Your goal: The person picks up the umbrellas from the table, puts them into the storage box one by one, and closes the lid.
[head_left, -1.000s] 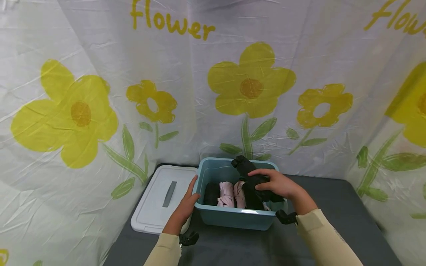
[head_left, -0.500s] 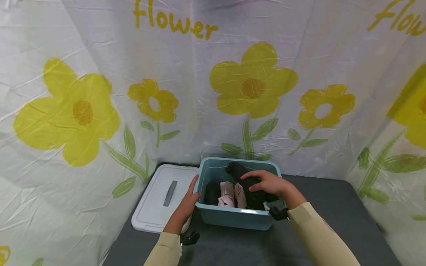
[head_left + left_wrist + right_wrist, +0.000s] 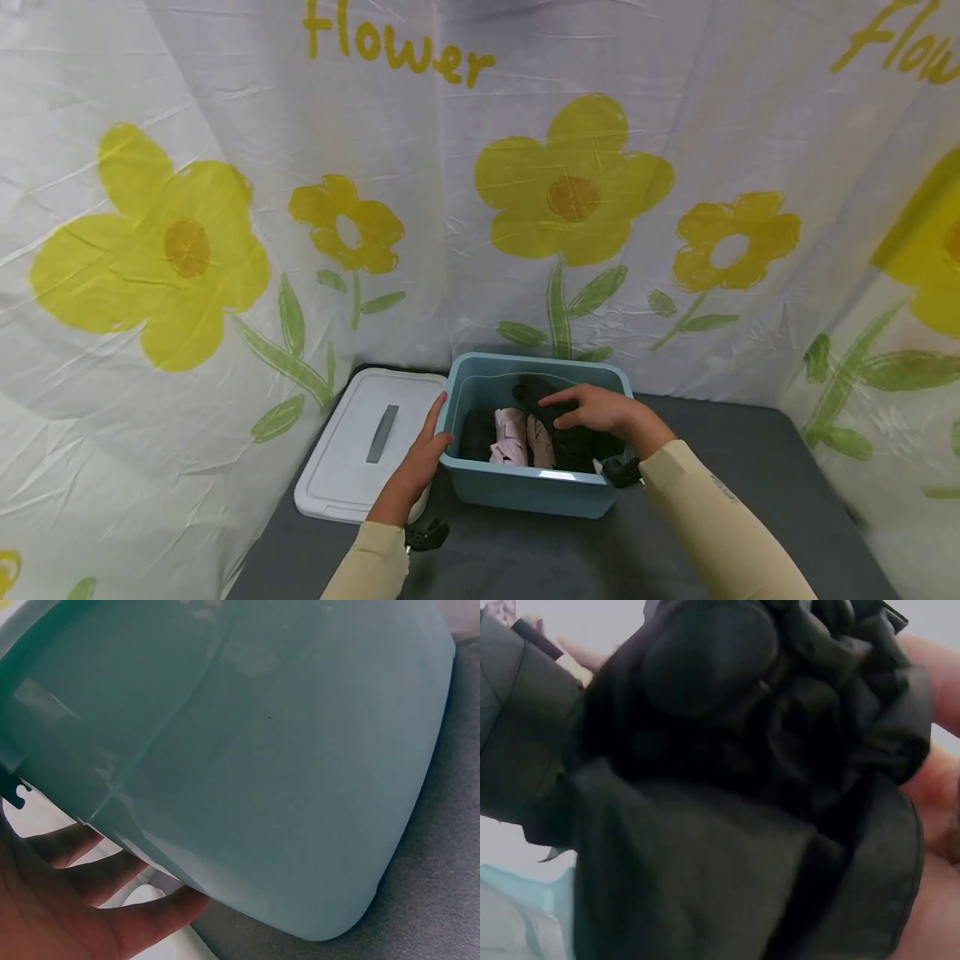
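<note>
A blue plastic bin (image 3: 525, 492) stands on the dark table in the head view. My left hand (image 3: 412, 471) rests at its left rim, fingers mostly straight along the outside wall. In the left wrist view the fingers (image 3: 161, 919) touch the edge of the bin wall. My right hand (image 3: 603, 412) reaches into the bin's right side and holds a black folded umbrella (image 3: 534, 390), low among the other contents. The right wrist view shows the umbrella's gathered cloth (image 3: 697, 862) and a round end close up. Part of the umbrella lies hidden under my hand.
Inside the bin lie a light pink roll (image 3: 510, 436), a darker pink roll (image 3: 540, 442) and a black roll (image 3: 477, 435) at the left. A white lid (image 3: 341, 467) with a grey handle lies left of the bin. A flower-printed curtain (image 3: 442, 300) hangs behind.
My right hand has lowered the black umbrella further into the bin and moved slightly left. My left hand has stayed at the rim.
</note>
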A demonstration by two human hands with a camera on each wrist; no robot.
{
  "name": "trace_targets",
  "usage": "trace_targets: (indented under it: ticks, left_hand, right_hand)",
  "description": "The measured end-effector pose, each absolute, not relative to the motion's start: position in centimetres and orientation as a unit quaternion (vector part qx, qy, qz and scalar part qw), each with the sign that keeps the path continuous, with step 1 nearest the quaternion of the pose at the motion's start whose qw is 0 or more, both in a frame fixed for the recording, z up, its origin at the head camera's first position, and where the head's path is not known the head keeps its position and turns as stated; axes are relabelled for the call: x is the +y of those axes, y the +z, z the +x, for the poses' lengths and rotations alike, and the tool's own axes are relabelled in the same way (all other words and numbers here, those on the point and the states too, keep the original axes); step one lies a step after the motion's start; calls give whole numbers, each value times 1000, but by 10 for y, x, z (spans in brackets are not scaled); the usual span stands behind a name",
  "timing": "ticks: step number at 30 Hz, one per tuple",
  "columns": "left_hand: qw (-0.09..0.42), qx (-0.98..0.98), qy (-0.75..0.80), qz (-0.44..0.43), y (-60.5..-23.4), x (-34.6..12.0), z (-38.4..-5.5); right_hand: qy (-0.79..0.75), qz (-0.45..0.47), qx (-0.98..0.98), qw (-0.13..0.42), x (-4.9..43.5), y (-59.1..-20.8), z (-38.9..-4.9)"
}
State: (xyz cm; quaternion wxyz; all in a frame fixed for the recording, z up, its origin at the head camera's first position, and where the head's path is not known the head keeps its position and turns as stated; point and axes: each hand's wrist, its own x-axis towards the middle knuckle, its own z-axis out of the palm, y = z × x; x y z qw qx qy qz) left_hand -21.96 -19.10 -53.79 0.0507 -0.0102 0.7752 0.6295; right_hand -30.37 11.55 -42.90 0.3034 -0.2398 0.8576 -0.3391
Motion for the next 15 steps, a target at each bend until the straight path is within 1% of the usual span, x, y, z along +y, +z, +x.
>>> trace_targets:
  ticks: [3, 9, 15]
  left_hand:
    - [51, 775, 630, -10, -538, -191, -220]
    - [52, 776, 628, -13, -538, -190, -220]
    - [47, 781, 623, -11, -539, -191, -219]
  right_hand:
    - [-335, -218, 863, 310, 116, -430, -305]
    - [-415, -160, 834, 327, 120, -422, -305]
    - [-435, -160, 821, 333, 121, -419, -301]
